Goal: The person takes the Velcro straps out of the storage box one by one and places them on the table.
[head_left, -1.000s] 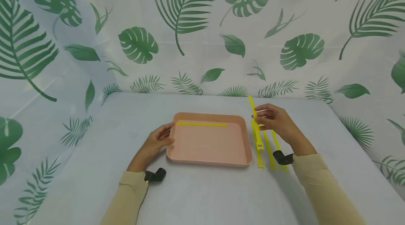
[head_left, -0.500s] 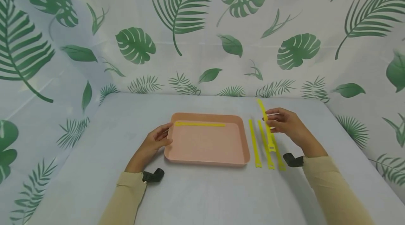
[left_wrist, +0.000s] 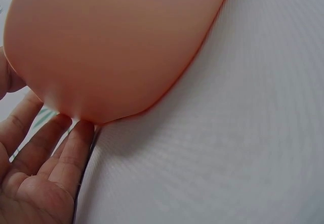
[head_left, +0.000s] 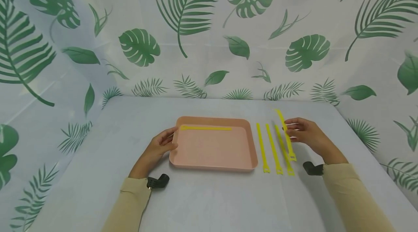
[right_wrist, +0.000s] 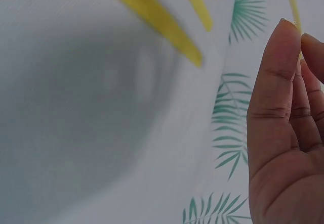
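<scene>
My left hand holds the left rim of a pink rectangular tray, thumb over the edge and fingers along the outer wall. Inside the tray, a yellow cable tie lies lengthwise near the far wall. Another yellow cable tie, flat with a slotted head, is pinched in the fingertips of my right hand; its slotted end points toward me. In the right wrist view only a thin part of this held tie shows beyond the fingers. Three more ties lie right of the tray, the rightmost partly overlapped by the held one.
A white cloth covers the table. Behind it hangs a white curtain printed with green leaves. Small black cameras sit on both wrists, the left camera near the tray's front left corner.
My right hand has carried the pinched cable tie rightward and a little toward me, from above the leftmost loose tie to beside the rightmost. The left hand has kept its hold on the tray.
</scene>
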### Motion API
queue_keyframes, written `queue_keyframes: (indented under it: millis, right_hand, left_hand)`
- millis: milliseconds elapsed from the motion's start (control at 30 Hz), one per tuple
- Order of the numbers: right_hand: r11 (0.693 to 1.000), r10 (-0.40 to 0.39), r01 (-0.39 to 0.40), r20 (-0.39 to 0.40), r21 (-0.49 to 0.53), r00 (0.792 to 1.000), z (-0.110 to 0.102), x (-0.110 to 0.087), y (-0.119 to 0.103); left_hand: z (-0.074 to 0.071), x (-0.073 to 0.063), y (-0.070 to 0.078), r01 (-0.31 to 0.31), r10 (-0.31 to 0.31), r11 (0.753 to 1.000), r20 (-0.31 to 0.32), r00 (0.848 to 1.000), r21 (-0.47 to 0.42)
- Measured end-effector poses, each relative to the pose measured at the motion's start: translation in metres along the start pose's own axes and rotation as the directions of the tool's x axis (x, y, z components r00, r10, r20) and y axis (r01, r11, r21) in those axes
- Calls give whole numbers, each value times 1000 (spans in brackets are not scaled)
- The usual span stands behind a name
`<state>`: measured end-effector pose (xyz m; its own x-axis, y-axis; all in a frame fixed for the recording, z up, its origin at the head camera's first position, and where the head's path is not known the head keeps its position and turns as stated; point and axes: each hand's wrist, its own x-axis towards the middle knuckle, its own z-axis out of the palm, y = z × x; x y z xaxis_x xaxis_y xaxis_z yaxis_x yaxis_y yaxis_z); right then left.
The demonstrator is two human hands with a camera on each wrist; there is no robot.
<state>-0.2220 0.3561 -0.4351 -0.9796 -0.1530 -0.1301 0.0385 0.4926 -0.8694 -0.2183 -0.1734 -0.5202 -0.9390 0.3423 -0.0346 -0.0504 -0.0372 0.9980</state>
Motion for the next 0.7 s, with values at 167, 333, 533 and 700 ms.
queue_keyframes:
  millis: [167,333,533,700]
  right_hand:
    - [999,38,-38,-9,-5,999,-5,-2,10]
    - [995,97,-98,-23,-23,995,-7,-5,18]
    - [981,189,-190,-29,-42,982,-9,-5,26]
    - [971,223,-224,-16,-80,975,-9,-6,33]
  left_hand:
    - [1,-1,1,7,-7,1000,-7,1000,9]
    - [0,0,1,10,-10,1000,-3,1000,13]
    - [0,0,1,8,-7,1000,-8,1000,21]
    - [1,0,1,10,-10,1000,-8,1000,17]
